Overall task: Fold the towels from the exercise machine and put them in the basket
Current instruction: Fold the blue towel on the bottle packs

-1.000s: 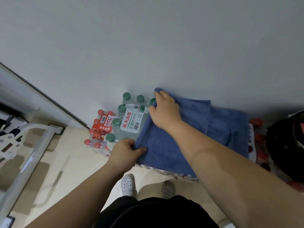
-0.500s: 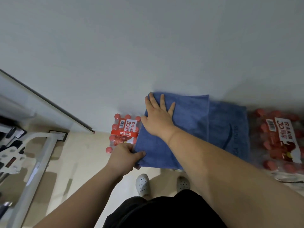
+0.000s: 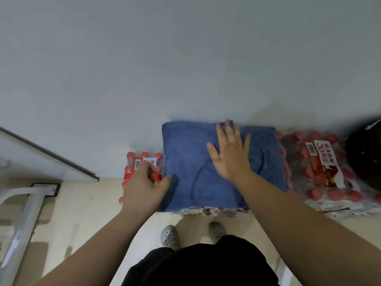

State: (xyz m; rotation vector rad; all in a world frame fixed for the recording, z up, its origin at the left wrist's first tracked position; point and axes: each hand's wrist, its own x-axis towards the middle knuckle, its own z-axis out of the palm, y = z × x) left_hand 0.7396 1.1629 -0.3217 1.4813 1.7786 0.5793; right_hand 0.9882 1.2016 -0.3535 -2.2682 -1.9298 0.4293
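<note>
Right hand (image 3: 231,153) flat and palm-down on the blue towel (image 3: 185,159), fingers (image 3: 227,129) spread and pointing toward the wall, forearm running back to the lower right corner of the view. Left hand (image 3: 144,186) loosely open at the towel's left edge, thumb tip touching or just beside that edge, other fingers curled and slightly blurred; gripping nothing that can be seen. Whether the thumb actually presses the cloth, hard to tell.

Towel folded into a rough rectangle, lying against the wall on top of shrink-wrapped bottle packs. Fold edge visible near the right hand, with a darker single layer showing a stitched logo toward the right edge. Pack beneath almost wholly covered; only a crumpled strip of its wrap peeking out along the towel's near edge.

Red-capped bottle pack (image 3: 142,164) at the towel's left, partly behind the left hand. Second red-capped pack (image 3: 321,174) at the towel's right, blurred. Dark object (image 3: 365,157) at the right border, cut off and unclear. White machine frame (image 3: 22,219) at lower left, cut off. Grey perforated shoes (image 3: 170,236) on the floor below.
</note>
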